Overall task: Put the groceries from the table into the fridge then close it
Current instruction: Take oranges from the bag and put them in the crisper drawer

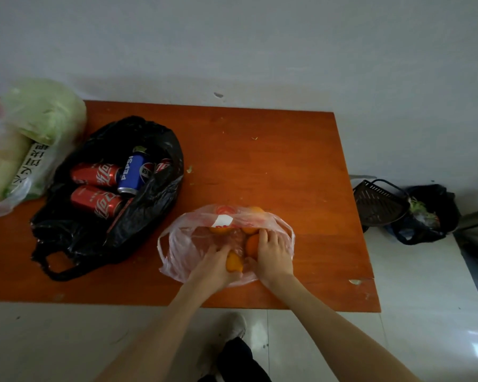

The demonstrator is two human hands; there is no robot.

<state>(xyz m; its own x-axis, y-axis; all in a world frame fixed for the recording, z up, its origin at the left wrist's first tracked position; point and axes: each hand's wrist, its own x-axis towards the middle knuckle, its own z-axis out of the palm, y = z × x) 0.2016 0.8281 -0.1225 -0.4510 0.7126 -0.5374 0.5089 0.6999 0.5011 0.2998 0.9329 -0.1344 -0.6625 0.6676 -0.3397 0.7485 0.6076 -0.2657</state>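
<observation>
Both hands were inside a thin clear plastic bag [204, 244] that lay on the orange tabletop [273, 161], close to its near edge. The left hand [217, 264] was curled around one orange [234, 262], holding it at the mouth of the bag. The right hand [273, 252] lay just beside it with its fingers wrapped over a second orange [251, 245]. More oranges [249, 230] sat deeper in the bag, toward the far side. To the left, near the middle of the tabletop, an open black plastic bag [149, 205] held soda cans lying on their sides: red Coca-Cola cans [95, 202] and a blue Pepsi can [134, 172] leaning on top of them. At the far left corner of the tabletop, a pale green cabbage [46, 111] sat in another clear bag with other food that was too blurry to name. On the floor past the right edge of the tabletop stood a dark basket [378, 202] and a black trash bag [428, 216]. The fridge could not be seen.
</observation>
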